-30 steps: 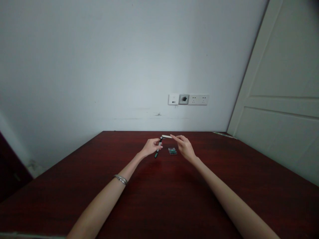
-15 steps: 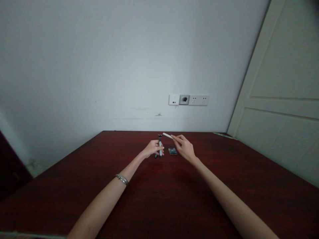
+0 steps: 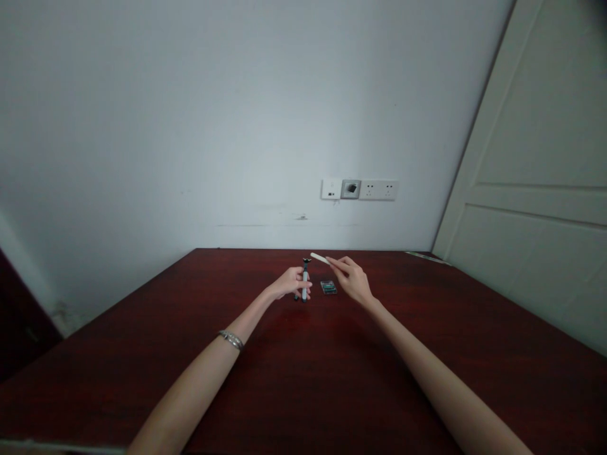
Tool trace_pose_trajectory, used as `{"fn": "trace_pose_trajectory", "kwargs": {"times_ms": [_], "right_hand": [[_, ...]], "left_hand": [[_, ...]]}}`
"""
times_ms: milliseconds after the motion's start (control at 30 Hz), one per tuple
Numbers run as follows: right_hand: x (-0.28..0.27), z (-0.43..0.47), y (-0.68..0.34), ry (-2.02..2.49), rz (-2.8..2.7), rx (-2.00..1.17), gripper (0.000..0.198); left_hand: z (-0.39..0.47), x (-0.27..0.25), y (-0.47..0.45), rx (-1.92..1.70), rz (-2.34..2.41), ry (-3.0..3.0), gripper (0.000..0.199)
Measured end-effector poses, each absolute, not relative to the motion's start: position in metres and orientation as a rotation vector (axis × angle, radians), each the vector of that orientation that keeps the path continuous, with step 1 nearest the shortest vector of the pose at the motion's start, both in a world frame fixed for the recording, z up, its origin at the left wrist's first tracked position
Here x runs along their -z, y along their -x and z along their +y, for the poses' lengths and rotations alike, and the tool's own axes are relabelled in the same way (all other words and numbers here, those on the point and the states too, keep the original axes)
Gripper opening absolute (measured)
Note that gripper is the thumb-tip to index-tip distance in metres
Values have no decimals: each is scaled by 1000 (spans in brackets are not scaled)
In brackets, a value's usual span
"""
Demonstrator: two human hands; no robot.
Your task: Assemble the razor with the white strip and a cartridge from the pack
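Bracelet [image 3: 231, 339]: a silvery band is worn on the left wrist, between the bare arm and the hand.
Table [image 3: 303, 385]: a dark red wooden top is spread under both arms and reaches back to the wall.
Left hand [image 3: 286, 282]: the fingers are curled and closed around the razor-like tool.
Razor-like tool [image 3: 304, 285]: it is held nearly upright over the table by its pale handle, with its black head pointed up. A small dark end [image 3: 296, 297] is seen under the fingers; whether it is part of the tool cannot be told.
Clear case [image 3: 328, 287]: it is laid flat on the table between the two hands, touched by neither. Something green can be seen in it.
Right hand [image 3: 351, 281]: the fingers are pinched on one end of the white stick.
White stick [image 3: 319, 258]: it is held tilted, its free end raised to the left, near the black head but apart from it.
Wall [image 3: 237, 126]: a row of sockets [image 3: 378, 190] is set into it, above the table.
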State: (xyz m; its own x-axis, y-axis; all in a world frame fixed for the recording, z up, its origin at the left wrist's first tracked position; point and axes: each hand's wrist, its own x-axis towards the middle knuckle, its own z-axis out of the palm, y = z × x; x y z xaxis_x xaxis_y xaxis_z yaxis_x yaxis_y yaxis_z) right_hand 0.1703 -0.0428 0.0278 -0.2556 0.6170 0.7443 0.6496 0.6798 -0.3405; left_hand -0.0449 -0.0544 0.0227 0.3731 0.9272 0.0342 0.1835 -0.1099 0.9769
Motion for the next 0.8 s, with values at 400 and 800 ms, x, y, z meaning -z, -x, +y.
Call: {"fn": "trace_pose_trajectory", "kwargs": {"times_ms": [400, 800], "right_hand": [[-24, -40, -174, 1006, -1949, 88, 31], [-31, -43, -174, 955, -1922, 37, 31]], "left_hand": [[-55, -25, 45, -869, 1025, -1608, 27], [-55, -25, 45, -873, 1024, -1638, 27]]}}
